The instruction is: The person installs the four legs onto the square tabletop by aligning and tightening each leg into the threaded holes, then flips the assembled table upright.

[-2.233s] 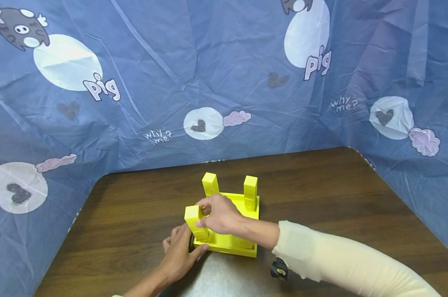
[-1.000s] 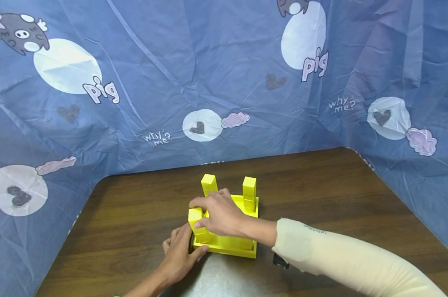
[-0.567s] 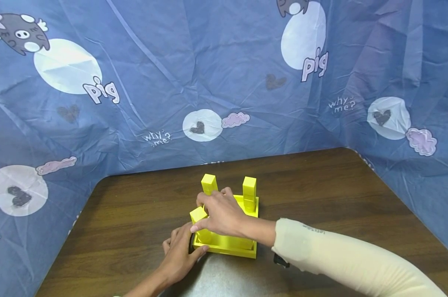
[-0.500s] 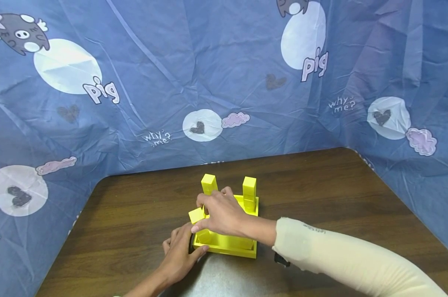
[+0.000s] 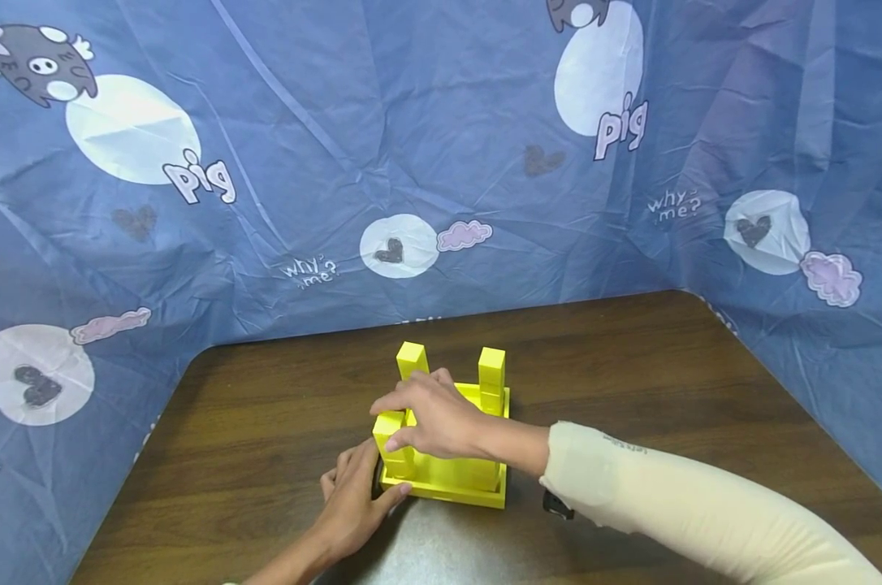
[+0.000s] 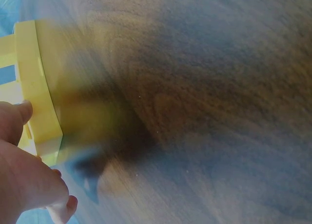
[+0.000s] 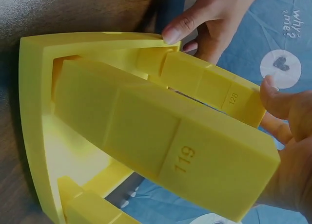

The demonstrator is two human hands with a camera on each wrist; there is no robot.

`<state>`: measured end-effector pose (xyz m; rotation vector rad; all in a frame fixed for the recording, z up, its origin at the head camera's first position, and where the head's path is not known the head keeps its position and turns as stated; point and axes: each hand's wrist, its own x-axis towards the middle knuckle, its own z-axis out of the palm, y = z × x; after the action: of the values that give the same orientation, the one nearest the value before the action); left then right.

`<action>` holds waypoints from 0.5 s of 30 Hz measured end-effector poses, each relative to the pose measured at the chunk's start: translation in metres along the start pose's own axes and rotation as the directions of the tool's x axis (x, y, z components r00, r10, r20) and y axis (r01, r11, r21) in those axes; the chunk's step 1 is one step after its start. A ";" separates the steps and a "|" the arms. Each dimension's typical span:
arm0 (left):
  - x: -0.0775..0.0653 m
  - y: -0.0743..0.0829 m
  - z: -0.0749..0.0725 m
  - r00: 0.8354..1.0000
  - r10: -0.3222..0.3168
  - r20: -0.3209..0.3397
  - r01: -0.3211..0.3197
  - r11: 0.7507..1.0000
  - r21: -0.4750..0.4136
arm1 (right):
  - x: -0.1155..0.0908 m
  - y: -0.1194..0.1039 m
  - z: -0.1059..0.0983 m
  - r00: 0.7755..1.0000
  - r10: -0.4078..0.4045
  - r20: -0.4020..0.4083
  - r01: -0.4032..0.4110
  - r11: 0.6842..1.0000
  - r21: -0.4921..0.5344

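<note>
A yellow tray-like frame [image 5: 456, 493] lies on the table with square yellow posts standing up from its corners. At its near left corner my right hand [image 5: 441, 418] holds a post [image 5: 391, 443], thumb on the near side and index finger over the top. In the right wrist view this post [image 7: 219, 90] carries the number 128, with the thumb against its end. My left hand [image 5: 353, 500] grips the same corner of the frame from outside, its thumb [image 7: 173, 35] on the rim. Another post [image 7: 165, 136], marked 119, fills the middle of the right wrist view.
Two more posts, the far left one [image 5: 412, 361] and the far right one [image 5: 492, 378], rise from the back corners. The brown wooden table [image 5: 631, 366] extends around the frame. A blue printed cloth [image 5: 302, 122] hangs behind it.
The near left post's top has shifted right and lower since the first frame. It twisted about half a second ago and now stands straighter. My right index finger moved over its top; my left hand stayed.
</note>
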<state>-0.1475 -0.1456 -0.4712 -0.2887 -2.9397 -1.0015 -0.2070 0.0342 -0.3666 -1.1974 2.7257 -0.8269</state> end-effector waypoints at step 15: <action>-0.001 0.001 0.001 1.000 0.013 -0.014 -0.013 1.000 0.007 | 0.007 -0.001 0.007 0.996 0.044 -0.078 -0.054 0.989 -0.141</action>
<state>-0.1460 -0.1451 -0.4713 -0.2990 -2.9237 -0.9877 -0.2090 0.0257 -0.3710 -1.1397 2.9066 -0.6959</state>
